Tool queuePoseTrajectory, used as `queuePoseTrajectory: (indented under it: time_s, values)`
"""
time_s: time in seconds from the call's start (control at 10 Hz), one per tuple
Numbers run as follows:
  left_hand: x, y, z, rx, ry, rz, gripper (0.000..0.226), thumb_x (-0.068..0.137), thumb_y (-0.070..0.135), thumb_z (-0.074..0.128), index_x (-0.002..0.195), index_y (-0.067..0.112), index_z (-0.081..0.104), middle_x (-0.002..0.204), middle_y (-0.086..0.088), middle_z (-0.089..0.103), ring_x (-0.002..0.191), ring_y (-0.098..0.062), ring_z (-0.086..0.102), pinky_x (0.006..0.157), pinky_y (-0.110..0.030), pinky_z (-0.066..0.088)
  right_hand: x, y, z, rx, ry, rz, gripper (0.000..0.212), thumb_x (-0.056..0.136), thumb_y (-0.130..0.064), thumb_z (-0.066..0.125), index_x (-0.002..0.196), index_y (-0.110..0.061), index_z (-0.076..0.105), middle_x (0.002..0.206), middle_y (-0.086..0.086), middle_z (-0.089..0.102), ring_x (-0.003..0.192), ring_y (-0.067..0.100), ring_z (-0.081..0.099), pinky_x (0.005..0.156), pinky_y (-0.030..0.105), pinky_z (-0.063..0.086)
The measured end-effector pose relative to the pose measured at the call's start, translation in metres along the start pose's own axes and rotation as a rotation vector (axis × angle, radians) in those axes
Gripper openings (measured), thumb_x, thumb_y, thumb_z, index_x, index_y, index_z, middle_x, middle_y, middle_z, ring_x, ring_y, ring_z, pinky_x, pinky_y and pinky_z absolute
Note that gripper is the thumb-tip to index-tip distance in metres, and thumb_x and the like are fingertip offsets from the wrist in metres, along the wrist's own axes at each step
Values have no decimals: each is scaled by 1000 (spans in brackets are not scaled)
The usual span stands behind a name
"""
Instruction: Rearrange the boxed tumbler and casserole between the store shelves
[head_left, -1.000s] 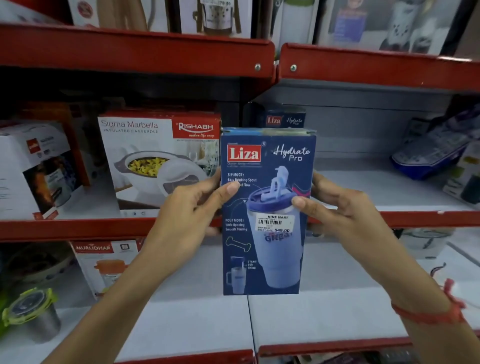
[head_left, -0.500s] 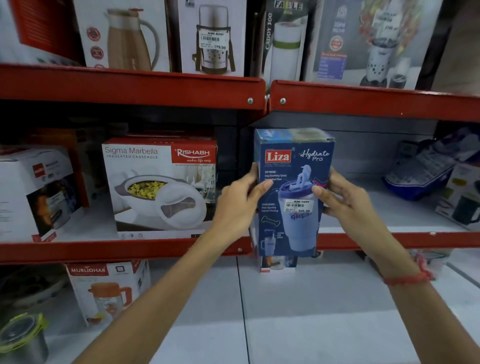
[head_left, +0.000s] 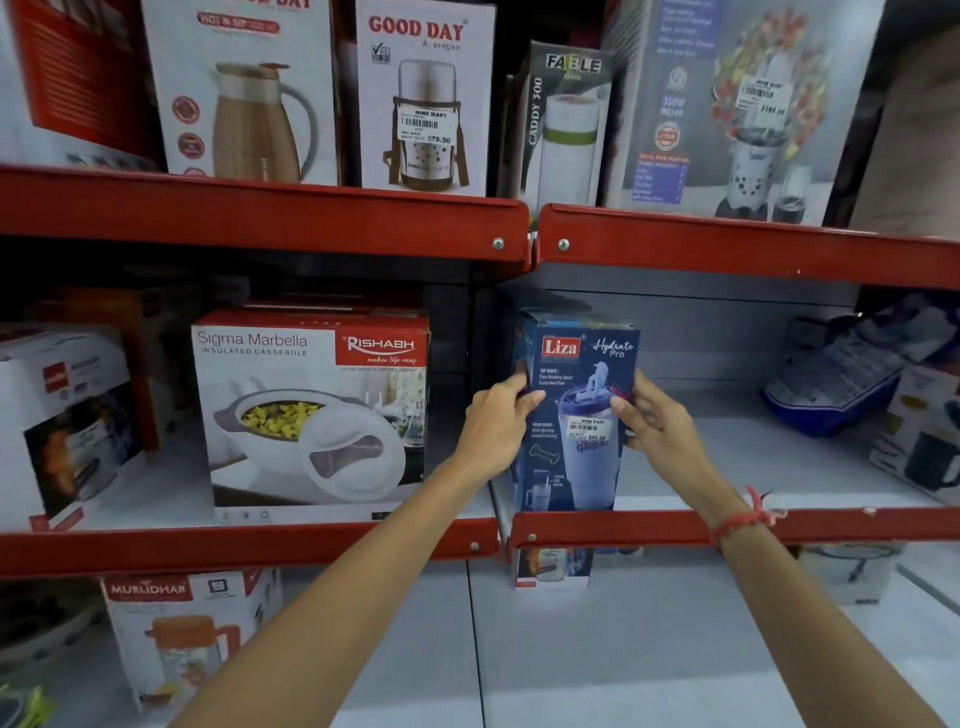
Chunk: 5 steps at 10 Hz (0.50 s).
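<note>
1. Both hands clasp the blue Liza tumbler box (head_left: 576, 410): left hand (head_left: 493, 426) curled round its left edge, right hand (head_left: 657, 421) round its right edge, fingertips pressed on the front face.
2. Its long axis stands upright, and its base appears to sit just behind the red lip of the middle shelf (head_left: 831, 525), at that bay's left end.
3. Next, judging by the task, comes the Sigma Marbella casserole box (head_left: 311, 410); it stands one bay to the left, near the left hand, well apart from the right.
</note>
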<state>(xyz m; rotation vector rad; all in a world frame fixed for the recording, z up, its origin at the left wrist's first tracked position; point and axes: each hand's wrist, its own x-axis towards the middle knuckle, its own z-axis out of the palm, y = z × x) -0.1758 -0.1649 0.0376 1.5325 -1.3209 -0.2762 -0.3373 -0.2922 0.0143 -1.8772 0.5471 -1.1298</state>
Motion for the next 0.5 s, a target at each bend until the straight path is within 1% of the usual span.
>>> queuePoseTrajectory:
  time_s: [0.1, 0.2, 0.3, 0.4, 0.5]
  values:
    - [0, -8, 3, -46, -24, -13, 34, 97, 27, 45, 129, 15, 48, 118, -13, 65, 102, -22, 64, 79, -40, 60, -4, 10, 2, 16, 28, 6, 47, 96, -16, 51, 142, -25, 40, 129, 5, 60, 118, 24, 57, 71, 16, 58]
    - [4, -10, 3, -77, -26, -7, 38, 97, 28, 45, 133, 16, 45, 121, -13, 64, 104, -22, 63, 79, -41, 60, -3, 11, 0, 9, 25, 7, 49, 97, -18, 50, 144, -25, 38, 131, 3, 59, 117, 22, 57, 70, 14, 58]
    - [0, -10, 2, -82, -36, -7, 40, 97, 27, 46, 135, 17, 43, 123, -13, 63, 105, -20, 62, 80, -37, 59, -4, 11, 2, -14, 27, -2, 50, 96, -18, 50, 144, -25, 37, 130, 3, 58, 119, 23, 56, 68, 13, 57]
    - [0, -14, 2, -95, -45, -14, 43, 97, 25, 46, 139, 19, 40, 127, -14, 61, 112, -24, 61, 87, -47, 57, -3, 16, -1, -60, 21, 2, 52, 96, -21, 49, 145, -28, 34, 136, 4, 55, 125, 26, 53, 75, 17, 58]
    - [-9, -12, -3, -72, -41, 5, 52, 97, 23, 47, 146, 17, 29, 131, -17, 58, 111, -14, 55, 93, -49, 54, -12, 9, 5, -241, 34, -27, 60, 96, -26, 50, 150, -30, 22, 148, 3, 45, 131, 24, 48, 93, 38, 54]
